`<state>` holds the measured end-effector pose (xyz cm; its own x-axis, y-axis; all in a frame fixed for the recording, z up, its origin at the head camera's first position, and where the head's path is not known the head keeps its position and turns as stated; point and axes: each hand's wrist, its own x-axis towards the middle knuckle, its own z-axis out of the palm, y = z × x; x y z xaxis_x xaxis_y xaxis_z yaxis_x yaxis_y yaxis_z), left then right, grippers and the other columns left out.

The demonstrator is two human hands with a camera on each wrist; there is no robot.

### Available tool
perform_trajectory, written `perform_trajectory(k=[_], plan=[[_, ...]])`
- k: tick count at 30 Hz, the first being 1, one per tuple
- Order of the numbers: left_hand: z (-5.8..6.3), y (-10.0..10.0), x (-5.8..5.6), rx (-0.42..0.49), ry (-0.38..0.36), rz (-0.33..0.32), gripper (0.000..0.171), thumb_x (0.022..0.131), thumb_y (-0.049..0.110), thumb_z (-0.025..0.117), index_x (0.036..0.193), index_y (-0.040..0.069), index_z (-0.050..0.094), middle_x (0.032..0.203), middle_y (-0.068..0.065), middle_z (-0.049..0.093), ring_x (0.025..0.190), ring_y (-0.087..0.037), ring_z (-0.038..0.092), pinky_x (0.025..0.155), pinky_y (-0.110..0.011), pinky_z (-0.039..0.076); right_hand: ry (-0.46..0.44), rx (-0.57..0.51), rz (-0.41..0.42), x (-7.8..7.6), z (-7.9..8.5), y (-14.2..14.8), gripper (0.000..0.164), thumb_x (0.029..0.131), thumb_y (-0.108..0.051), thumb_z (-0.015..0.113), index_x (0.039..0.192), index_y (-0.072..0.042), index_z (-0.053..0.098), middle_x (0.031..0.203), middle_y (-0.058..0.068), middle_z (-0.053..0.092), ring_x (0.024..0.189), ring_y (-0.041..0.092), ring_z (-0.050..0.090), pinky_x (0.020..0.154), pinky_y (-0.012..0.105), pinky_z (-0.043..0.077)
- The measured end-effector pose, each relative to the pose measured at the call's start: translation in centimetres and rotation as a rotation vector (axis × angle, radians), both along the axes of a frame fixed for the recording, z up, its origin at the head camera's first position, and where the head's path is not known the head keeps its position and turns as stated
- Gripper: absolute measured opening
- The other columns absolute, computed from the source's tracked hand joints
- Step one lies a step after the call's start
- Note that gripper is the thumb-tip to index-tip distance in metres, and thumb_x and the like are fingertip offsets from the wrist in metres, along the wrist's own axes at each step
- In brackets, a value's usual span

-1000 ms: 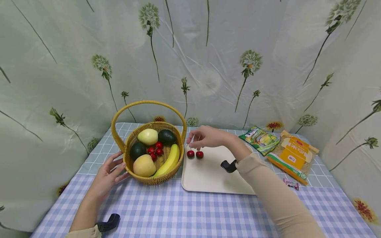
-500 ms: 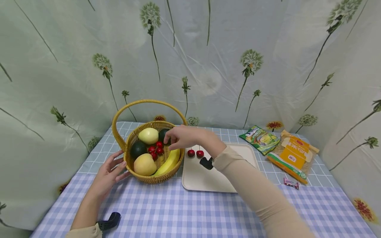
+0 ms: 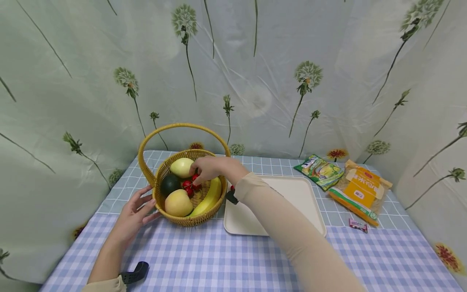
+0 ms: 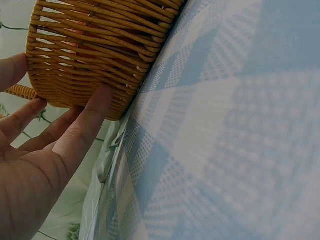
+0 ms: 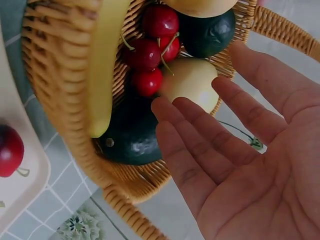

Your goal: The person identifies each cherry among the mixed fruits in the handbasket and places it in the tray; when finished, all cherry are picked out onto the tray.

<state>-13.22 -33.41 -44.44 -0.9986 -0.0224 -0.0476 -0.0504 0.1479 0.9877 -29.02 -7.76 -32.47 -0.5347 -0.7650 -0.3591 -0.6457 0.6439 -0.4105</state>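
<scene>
A yellow wicker basket (image 3: 189, 222) with a tall handle holds a banana (image 3: 211, 197), a peach-like fruit (image 3: 178, 202), a pale pear-like fruit (image 3: 181, 167), dark green fruits (image 5: 132, 132) and several red cherries (image 5: 142, 54). Over the basket is my right hand (image 3: 209, 167); in the right wrist view its fingers are extended with nothing held, close above the cherries and dark fruit. My left hand (image 3: 130, 215) touches the basket's left side with spread fingertips. A cherry (image 5: 10, 150) lies on the tray, mostly hidden by my right arm in the head view.
Right of the basket lies a cream tray (image 3: 292, 194), partly under my right forearm. Farther right are a green snack bag (image 3: 321, 172), an orange-labelled grain bag (image 3: 361, 190) and a small pink wrapped sweet (image 3: 358, 225). A flowered curtain (image 3: 255, 81) hangs behind the table.
My right hand has moved left from above the two cherries on the tray to inside the basket's rim, over the fruit. The left hand stays at the basket's side.
</scene>
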Motion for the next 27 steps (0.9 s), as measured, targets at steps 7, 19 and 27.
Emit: perform_trajectory(k=[7, 19, 27], plan=[[0.0, 0.0, 0.0, -0.002, -0.004, 0.002, 0.069, 0.113, 0.028, 0.058, 0.17, 0.01, 0.024, 0.162, -0.029, 0.032, 0.114, 0.01, 0.061, 0.096, -0.031, 0.065, 0.018, 0.079, -0.024, -0.6, -0.1, -1.7, 0.05, 0.108, -0.034, 0.067, 0.154, -0.019, 0.059, 0.157, 0.004, 0.059, 0.148, 0.021, 0.053, 0.122, 0.037, 0.046], [0.0, 0.1, 0.0, 0.002, -0.001, 0.007, 0.068, 0.113, 0.028, 0.058, 0.169, 0.01, 0.025, 0.162, -0.03, 0.033, 0.114, 0.011, 0.061, 0.096, -0.03, 0.064, 0.005, 0.12, -0.059, -0.4, -0.7, -2.8, 0.052, 0.108, -0.034, 0.067, 0.156, -0.018, 0.058, 0.161, 0.002, 0.056, 0.152, 0.021, 0.048, 0.124, 0.037, 0.045], [0.0, 0.0, 0.1, -0.003, -0.008, 0.013, 0.068, 0.113, 0.029, 0.058, 0.169, 0.01, 0.025, 0.163, -0.03, 0.033, 0.114, 0.011, 0.061, 0.096, -0.03, 0.064, -0.015, 0.124, -0.064, -0.2, -1.0, -3.2, 0.039, 0.106, -0.029, 0.071, 0.142, -0.016, 0.069, 0.137, -0.001, 0.069, 0.124, 0.014, 0.061, 0.107, 0.031, 0.053]])
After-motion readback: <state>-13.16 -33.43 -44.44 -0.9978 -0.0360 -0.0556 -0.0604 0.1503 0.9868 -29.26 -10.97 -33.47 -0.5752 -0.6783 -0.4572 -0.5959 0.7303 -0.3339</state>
